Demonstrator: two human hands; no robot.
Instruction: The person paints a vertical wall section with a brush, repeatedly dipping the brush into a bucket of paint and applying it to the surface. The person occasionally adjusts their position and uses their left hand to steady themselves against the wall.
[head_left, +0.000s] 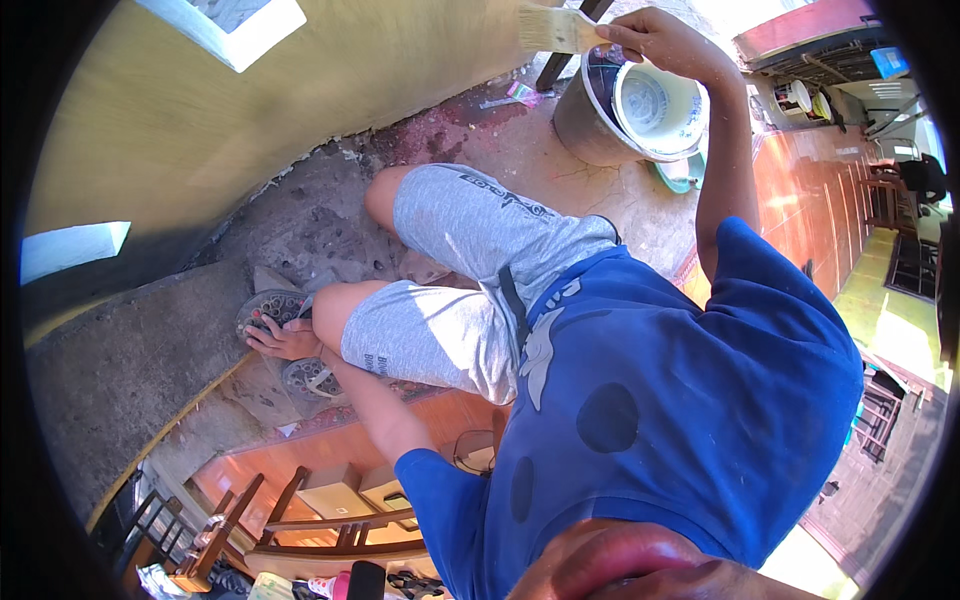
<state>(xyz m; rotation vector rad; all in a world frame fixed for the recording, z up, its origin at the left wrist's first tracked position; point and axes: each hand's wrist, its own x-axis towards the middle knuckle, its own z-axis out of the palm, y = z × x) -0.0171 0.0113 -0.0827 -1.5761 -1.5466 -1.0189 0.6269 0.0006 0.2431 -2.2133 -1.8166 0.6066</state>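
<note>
My right hand (667, 46) grips the handle of a wide flat paintbrush (555, 30). Its pale bristles point at the yellow painted wall (360, 67); whether they touch it I cannot tell. Below that hand, a pale plastic pail (660, 109) sits tilted in the mouth of a larger grey bucket (589, 127). My left hand (289, 339) is low beside my bent knee, fingers apart, over a sandal (271, 306) with a pattern of round marks. A second sandal (311, 375) is just beside it. My left hand appears to hold nothing.
A teal basin (679, 176) is partly hidden by the bucket. Plastic wrappers (525, 94) lie on the stained concrete floor (442, 135) near the wall's foot. A low concrete ledge (142, 360) curves along the left. Wooden furniture (337, 525) and cardboard boxes (330, 491) stand behind my left arm.
</note>
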